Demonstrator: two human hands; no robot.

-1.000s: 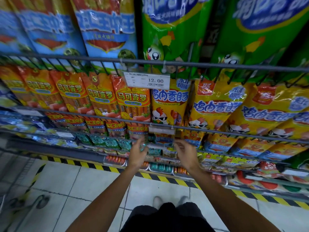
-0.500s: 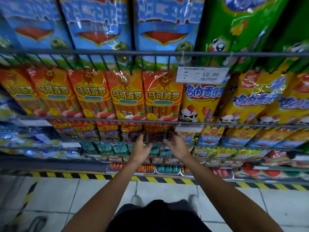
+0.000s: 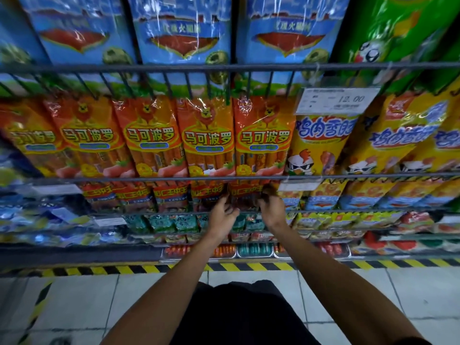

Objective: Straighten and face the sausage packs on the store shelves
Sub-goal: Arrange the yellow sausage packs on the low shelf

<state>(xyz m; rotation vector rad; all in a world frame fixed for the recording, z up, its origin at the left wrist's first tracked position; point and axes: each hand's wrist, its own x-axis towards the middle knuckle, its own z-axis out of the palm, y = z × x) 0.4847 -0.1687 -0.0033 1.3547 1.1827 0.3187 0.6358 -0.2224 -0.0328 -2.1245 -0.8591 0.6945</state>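
A red sausage pack [image 3: 245,194] stands at the right end of a low row of red packs, just under a wire rail [image 3: 149,180]. My left hand [image 3: 222,214] grips its left side with curled fingers. My right hand [image 3: 271,207] grips its right side, fingertips hidden behind the pack's top edge. Above the rail hangs a row of orange sausage packs [image 3: 206,138], upright and facing front. Yellow chicken sausage packs [image 3: 321,143] stand to their right.
Blue packs [image 3: 184,28] and green packs [image 3: 398,33] fill the top shelf. A price tag reading 12.00 [image 3: 336,100] hangs from the upper rail. Small green and red packs fill the lower shelves. A yellow-black hazard strip [image 3: 224,267] edges the tiled floor.
The view has shifted left along the shelf. Both hands have risen from the lower shelf and closed around the sides of the red pack under the rail.
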